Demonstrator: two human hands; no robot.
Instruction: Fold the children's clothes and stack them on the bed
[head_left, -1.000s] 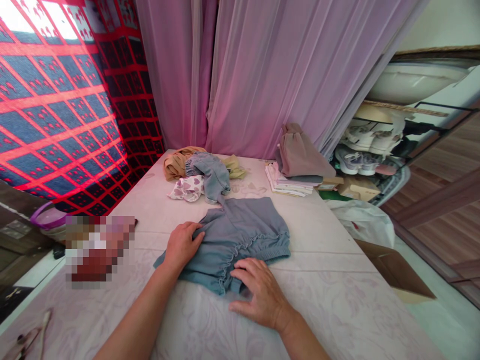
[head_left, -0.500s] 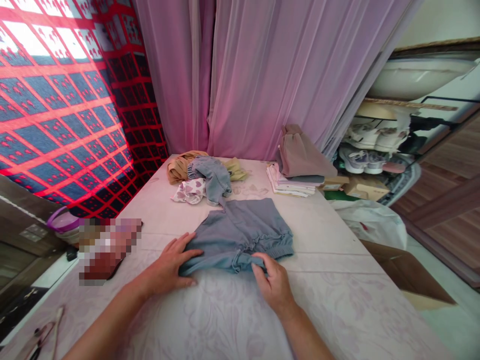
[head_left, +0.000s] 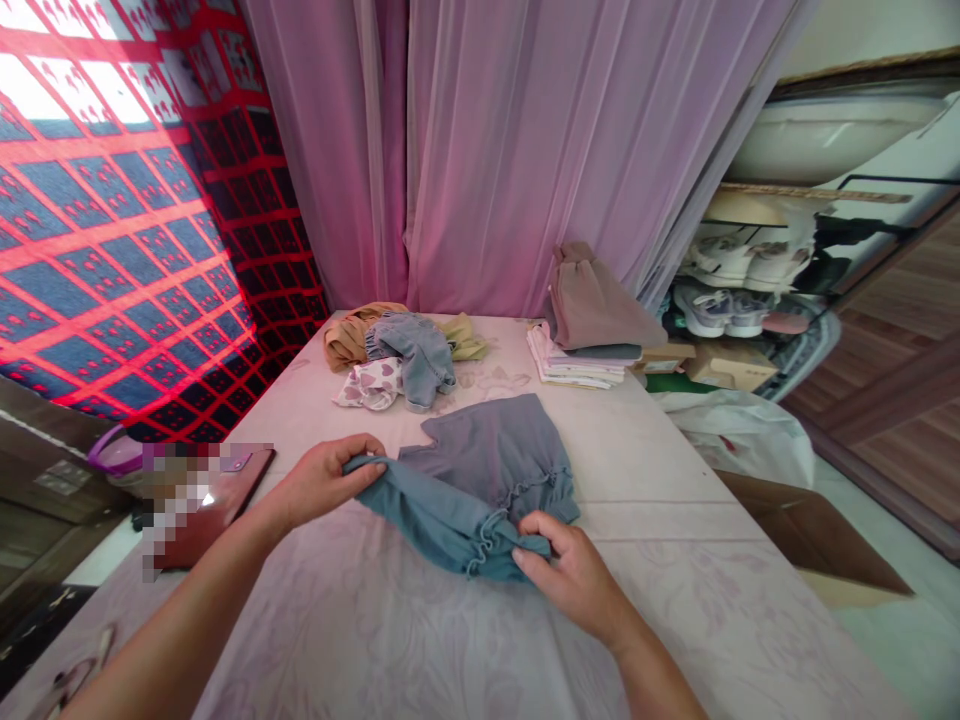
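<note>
A pair of blue-grey shorts (head_left: 495, 450) with a gathered elastic edge lies on the patterned tablecloth (head_left: 360, 620). My left hand (head_left: 334, 478) pinches the near side of the shorts at its left end, between thumb and fingers. At the right end of that same side, my right hand (head_left: 566, 565) grips the cloth by the gathered edge. Between my hands the near part is lifted and sags, while the far part stays flat on the table.
Beyond the shorts is a loose heap of clothes (head_left: 409, 355). Folded clothes (head_left: 577, 368) are stacked at the back right, brown trousers (head_left: 600, 300) on top. A red-brown case (head_left: 240, 490), partly blurred out, lies at the left edge. An open cardboard box (head_left: 810, 530) stands right of the table.
My left hand was lying spread on the shorts; now it has closed on their near edge and raised it. My right hand keeps its grip and has shifted slightly right and nearer.
</note>
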